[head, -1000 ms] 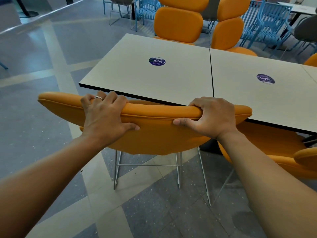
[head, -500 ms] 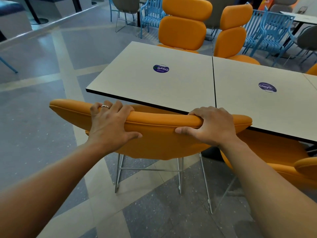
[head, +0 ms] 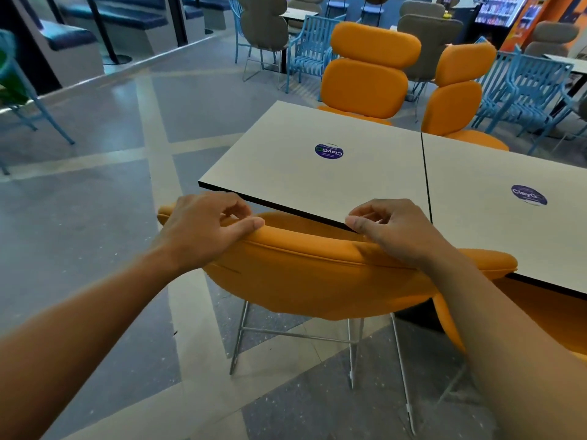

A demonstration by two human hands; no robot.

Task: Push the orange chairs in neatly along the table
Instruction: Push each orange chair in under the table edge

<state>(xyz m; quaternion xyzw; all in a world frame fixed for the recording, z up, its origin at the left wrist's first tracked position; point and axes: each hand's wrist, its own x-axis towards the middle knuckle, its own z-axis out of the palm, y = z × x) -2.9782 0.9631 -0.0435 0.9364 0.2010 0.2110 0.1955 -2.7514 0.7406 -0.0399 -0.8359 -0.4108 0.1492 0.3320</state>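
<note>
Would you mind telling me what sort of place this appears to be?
Probably a food court or cafeteria: square tables set end to end with matching orange chairs, more tables ringed by blue chairs behind, and what looks like a lit vending machine at the far right.

L hand (head: 203, 230): fingers loosely curled, gripping nothing; thumb tip on back rim of near orange chair (head: 317, 274).
R hand (head: 394, 230): fingers loosely curled, holding nothing; heel of hand on same rim.
Table (head: 286, 182): edge just beyond L fingers, runs behind R fingers.
Sticker (head: 329, 151): on tabletop, well past fingertips.
Far-left orange chair (head: 365, 81), far-right orange chair (head: 457, 93): opp. side of table, far beyond fingers.
</note>
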